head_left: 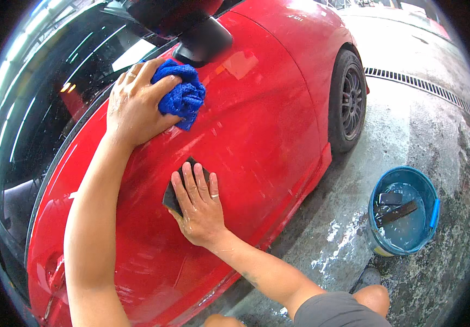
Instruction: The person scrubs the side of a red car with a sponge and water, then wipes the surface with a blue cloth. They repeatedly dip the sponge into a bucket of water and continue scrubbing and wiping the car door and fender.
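Observation:
A bunched blue microfibre cloth (183,95) is in my left hand (139,101), whose thumb and fingers close round its left side. This hand rests high on the red car door (262,147), just below the side window. Lower on the door, my right hand (198,204) presses a thin dark sheet of sandpaper (171,199) against the wet paint. Its fingers lie straight over the sheet and cover most of it, with the thumb along the lower edge. Pale streaks and water marks show on the door around both hands.
A black side mirror (202,41) juts out just above the cloth. The front wheel (349,101) is at the upper right. On the wet concrete floor (333,212) stands a blue bucket (374,218) of cloudy water with dark blocks in it. A drain grate (425,84) crosses the floor behind.

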{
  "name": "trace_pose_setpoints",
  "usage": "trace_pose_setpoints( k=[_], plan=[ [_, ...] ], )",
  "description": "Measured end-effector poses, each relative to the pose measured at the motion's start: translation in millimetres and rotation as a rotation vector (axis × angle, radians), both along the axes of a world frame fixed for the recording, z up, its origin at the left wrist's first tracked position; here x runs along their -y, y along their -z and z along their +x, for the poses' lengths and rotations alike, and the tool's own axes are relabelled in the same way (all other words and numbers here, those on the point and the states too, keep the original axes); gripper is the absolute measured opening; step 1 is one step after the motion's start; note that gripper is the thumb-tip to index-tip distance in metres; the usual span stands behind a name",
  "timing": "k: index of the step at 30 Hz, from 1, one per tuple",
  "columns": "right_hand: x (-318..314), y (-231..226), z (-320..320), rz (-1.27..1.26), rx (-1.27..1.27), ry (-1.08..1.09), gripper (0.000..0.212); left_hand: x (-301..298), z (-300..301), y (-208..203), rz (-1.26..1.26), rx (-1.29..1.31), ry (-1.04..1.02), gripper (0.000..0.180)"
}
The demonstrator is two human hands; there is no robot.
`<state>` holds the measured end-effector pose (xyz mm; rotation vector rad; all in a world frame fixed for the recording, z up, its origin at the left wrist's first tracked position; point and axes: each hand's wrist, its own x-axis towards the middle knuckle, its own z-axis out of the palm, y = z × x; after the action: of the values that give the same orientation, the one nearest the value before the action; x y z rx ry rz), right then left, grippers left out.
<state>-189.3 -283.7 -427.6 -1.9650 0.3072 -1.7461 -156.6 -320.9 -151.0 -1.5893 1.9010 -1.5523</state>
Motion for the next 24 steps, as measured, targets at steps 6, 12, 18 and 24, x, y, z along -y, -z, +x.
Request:
trace_pose_setpoints(
  k=[6,12,18,24],
  plan=[
    [211,51,-20,0.406,-0.014,0.378,0.062,0,-3,-4,0.007,0.024,0.02,0.058],
    [236,40,-37,0.399,0.11,0.311,0.059,0,5,1,-0.04,0.03,-0.027,0.057],
    [123,14,5,0.252,0.106,0.307,0.069,-1,12,3,-0.05,0.074,0.035,0.057],
    [15,14,-6,-0.019,-0.016,0.055,0.085,4,8,5,-0.032,0.018,0.029,0.057]
  ],
)
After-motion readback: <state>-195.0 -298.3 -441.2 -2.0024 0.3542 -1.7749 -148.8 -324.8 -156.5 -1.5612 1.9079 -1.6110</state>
